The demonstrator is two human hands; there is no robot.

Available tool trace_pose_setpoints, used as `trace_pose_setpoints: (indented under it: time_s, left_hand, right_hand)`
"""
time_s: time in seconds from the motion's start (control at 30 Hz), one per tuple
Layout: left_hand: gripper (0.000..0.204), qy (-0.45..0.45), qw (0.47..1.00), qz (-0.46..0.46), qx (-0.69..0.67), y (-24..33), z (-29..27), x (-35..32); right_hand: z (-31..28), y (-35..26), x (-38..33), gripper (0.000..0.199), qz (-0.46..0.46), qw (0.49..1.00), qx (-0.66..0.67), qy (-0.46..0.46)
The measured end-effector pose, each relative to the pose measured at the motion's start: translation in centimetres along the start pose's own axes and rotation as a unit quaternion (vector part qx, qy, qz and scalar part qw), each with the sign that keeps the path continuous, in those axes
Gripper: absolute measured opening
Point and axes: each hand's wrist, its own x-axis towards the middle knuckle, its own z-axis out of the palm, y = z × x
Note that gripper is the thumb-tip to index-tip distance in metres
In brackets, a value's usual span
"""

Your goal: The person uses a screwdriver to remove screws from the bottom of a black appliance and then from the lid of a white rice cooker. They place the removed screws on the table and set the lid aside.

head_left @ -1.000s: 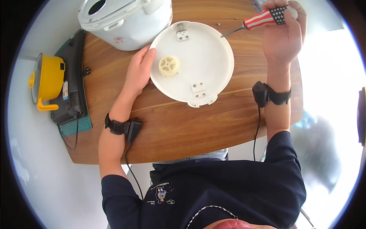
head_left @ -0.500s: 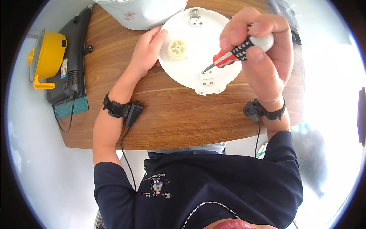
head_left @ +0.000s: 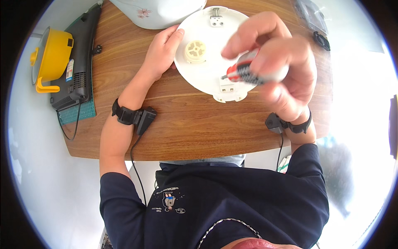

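A round white plastic cover (head_left: pixel 203 76) lies on the table, its hinge-like tab at the near edge. My left hand (head_left: pixel 162 54) grips its left rim, thumb on top and the other fingers hidden below. My right hand (head_left: pixel 290 62) holds a short screwdriver (head_left: pixel 244 71) with a red, black and white handle. The screwdriver's tip meets a small white bracket (head_left: pixel 226 86) near the cover's near edge; whether it sits in a screw head I cannot tell. A second bracket with a metal clip (head_left: pixel 216 18) is at the far edge, and a cream round cap (head_left: pixel 195 50) on the left part.
A white vessel with a flower print (head_left: pixel 157 12) stands behind the cover. At left, a yellow pot (head_left: pixel 57 54) sits on a black appliance (head_left: pixel 81 79) over a green mat (head_left: pixel 83 114). A clear plastic box (head_left: pixel 311 16) and a small black object (head_left: pixel 321 40) lie far right.
My right hand's fingers have loosened and shifted round the screwdriver handle, which is now blurred and more level. The tip stays at the near bracket. My left hand keeps its hold.
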Motion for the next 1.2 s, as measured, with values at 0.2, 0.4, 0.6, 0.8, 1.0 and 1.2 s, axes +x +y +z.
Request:
trace_pose_setpoints:
  time_s: [0.2, 0.4, 0.6, 0.8, 1.0, 1.2]
  left_hand:
    - [0.041, 0.006, 0.999, -0.010, -0.040, -0.3, 0.0, 0.2]
    - [0.041, 0.018, 1.000, -0.015, -0.006, 0.0, 0.0, 0.3]
    - [0.042, 0.012, 0.999, -0.031, -0.018, 0.3, 0.0, 0.2]
    - [0.042, 0.040, 0.998, 0.031, -0.023, -0.2, 0.8, 0.4]
    - [0.043, 0.011, 0.999, -0.022, -0.021, 0.2, 0.0, 0.2]
    - [0.043, 0.007, 1.000, -0.022, -0.011, 0.3, 0.1, 0.3]
  right_hand:
    - [-0.9, 0.8, 0.8, 0.060, -0.103, 0.987, -0.096, -0.071]
    - [-1.0, 0.9, 0.6, 0.064, -0.068, 0.996, -0.029, -0.045]
    - [-1.8, 0.4, 1.2, 0.053, -0.068, 0.991, -0.089, -0.078]
    - [-1.5, -0.6, 0.7, 0.063, -0.056, 0.987, -0.140, -0.060]
    - [-1.9, -1.1, 0.9, 0.066, -0.009, 0.985, -0.139, -0.098]
    - [-1.2, 0.0, 1.2, 0.070, -0.111, 0.976, -0.183, -0.039]
